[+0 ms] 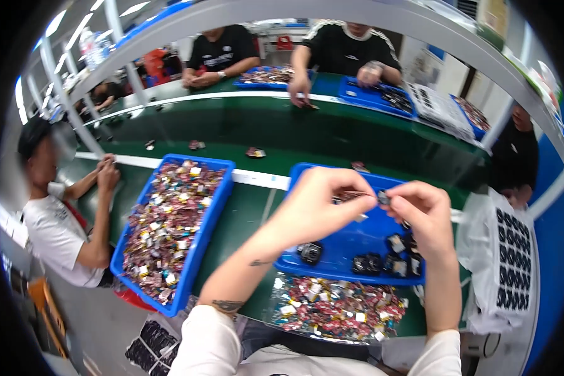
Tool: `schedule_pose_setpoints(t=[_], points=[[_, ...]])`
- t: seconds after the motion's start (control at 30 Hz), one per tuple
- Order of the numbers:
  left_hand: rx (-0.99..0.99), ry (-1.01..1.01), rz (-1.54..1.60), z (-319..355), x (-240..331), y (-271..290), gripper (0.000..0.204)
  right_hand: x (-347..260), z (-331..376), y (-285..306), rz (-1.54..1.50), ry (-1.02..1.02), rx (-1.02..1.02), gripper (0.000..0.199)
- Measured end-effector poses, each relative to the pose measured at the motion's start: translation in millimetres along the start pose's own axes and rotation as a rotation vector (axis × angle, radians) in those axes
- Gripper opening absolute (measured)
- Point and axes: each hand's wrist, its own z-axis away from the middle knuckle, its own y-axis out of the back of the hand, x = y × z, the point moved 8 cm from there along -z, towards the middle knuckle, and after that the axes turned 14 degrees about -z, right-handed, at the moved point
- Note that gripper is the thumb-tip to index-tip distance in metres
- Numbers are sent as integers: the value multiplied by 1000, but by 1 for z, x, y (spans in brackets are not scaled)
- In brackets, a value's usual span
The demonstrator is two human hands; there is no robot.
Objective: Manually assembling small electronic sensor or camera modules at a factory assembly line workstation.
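My left hand (332, 199) and my right hand (423, 213) meet over a blue tray (301, 266), fingertips almost touching. Thin reddish wires show inside the curl of my left fingers, which are closed in a pinch. Between the thumb and fingers of my right hand is a small dark piece (383, 197), its kind too small to tell. Below, in the tray, lie several black plastic housings (366, 264), one (309, 252) apart on the left. In front of the tray spreads a heap of small wired parts (338, 307) in red, white and yellow.
Left of me stands a blue bin (225, 194) full of similar wired parts. A green conveyor belt (213, 135) carries a few wired parts (255, 152). White trays with rows of black parts (512, 260) stand right. Co-workers sit opposite and at left; a grey frame (282, 17) crosses overhead.
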Motion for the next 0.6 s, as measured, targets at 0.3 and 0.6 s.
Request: schedule_pose_setpoints(t=[0.3, 0.6], points=[[8, -9, -9, 0, 4, -4, 15, 9, 5, 6, -93, -4, -3, 20], [-26, -72, -23, -1, 7, -7, 13, 11, 2, -7, -67, -28, -53, 19]])
